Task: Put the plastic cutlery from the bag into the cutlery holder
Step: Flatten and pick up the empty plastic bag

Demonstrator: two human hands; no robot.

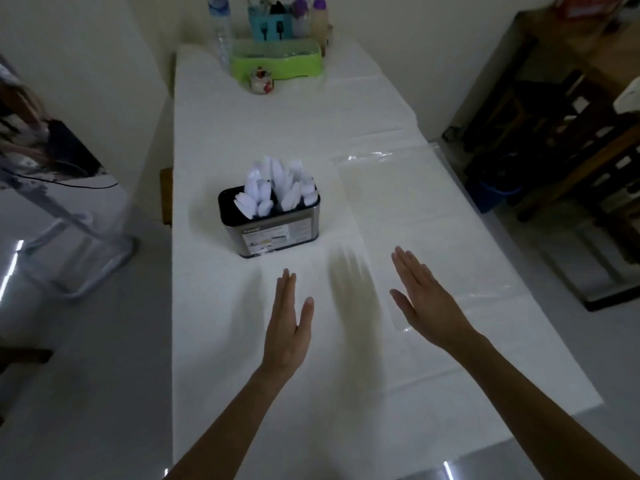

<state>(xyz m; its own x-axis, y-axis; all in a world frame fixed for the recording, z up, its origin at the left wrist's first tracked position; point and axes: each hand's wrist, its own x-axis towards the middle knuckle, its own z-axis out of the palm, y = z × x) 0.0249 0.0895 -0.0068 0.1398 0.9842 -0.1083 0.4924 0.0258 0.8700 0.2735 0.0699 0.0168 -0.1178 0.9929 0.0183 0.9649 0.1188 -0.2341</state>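
- White plastic cutlery [277,188] stands bunched in the cutlery holder [277,233], at 11 o'clock from the left hand [287,327]. Handles are down; the working ends fan out above the rim, and a few lean outward.
- The holder has a dark rim, metal walls and a paper label on its near face. It sits upright on the counter [225,358], apart from both hands.
- The bag [408,216] is clear film lying flat at 3 o'clock from the holder. It looks empty, but in this dim light a white piece could hide under clear film on white cloth.
- Left hand: grip released, fingers straight and together, holding nothing.
- Right hand [426,306]: grip also released, palm flat, hovering over the bag's near corner.
- Judgement: the loading looks done. To finish well, lift the bag by one corner and check it for stragglers.
- Any stray piece should go in handle first. The other hand should steady the holder, since the leaning pieces could spill if knocked.
- At 12 o'clock, at the far end: a green tray [277,64], a small jar [262,81] and some bottles. None of these belong to the job.
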